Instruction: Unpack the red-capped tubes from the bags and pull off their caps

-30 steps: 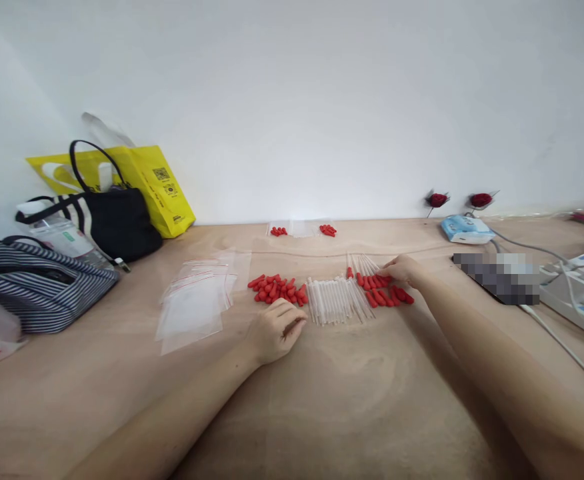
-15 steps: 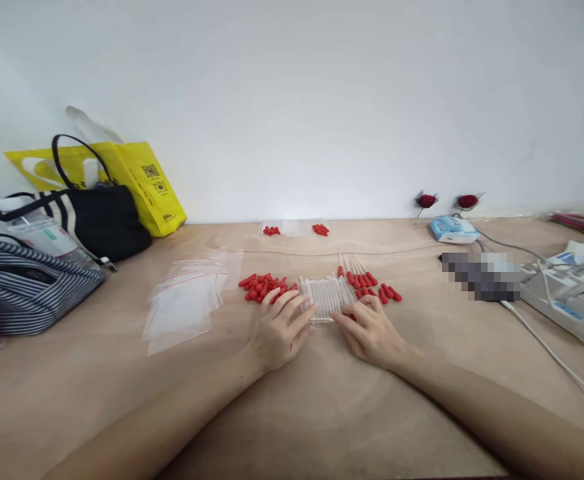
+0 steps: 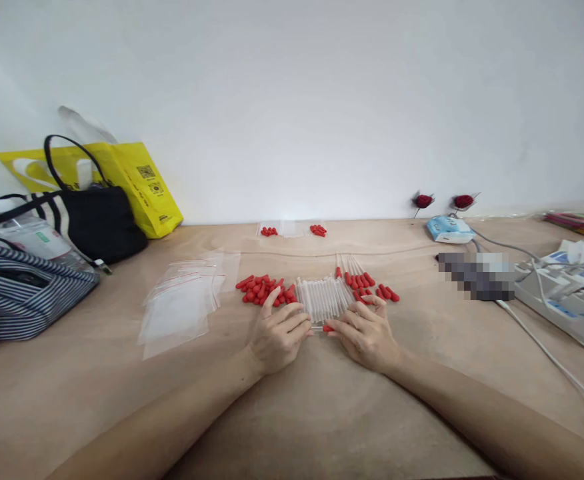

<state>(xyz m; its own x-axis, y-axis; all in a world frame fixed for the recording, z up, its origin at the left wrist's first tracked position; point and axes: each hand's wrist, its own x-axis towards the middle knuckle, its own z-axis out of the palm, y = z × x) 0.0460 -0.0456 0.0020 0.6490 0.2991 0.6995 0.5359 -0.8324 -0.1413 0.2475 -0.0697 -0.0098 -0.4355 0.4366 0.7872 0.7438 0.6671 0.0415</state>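
Observation:
My left hand is closed on a thin clear dropper tube, held level close to the table. In my right hand a red rubber bulb is pinched, meeting the tube's right end; how far it sits on the tube I cannot tell. Just beyond both hands lies a row of clear tubes. A pile of red bulbs is at its left. To the right, several droppers with red bulbs lie side by side, with more red bulbs beside them.
Clear zip bags are fanned out on the left. Near the wall lies a clear bag with red-bulbed items at both sides. Handbags and a yellow bag stand far left. A power strip, cables and a tissue pack are right.
My hands have come slightly nearer the table's front edge, away from the row of tubes. The tube and red bulb now show between my fingertips, end to end.

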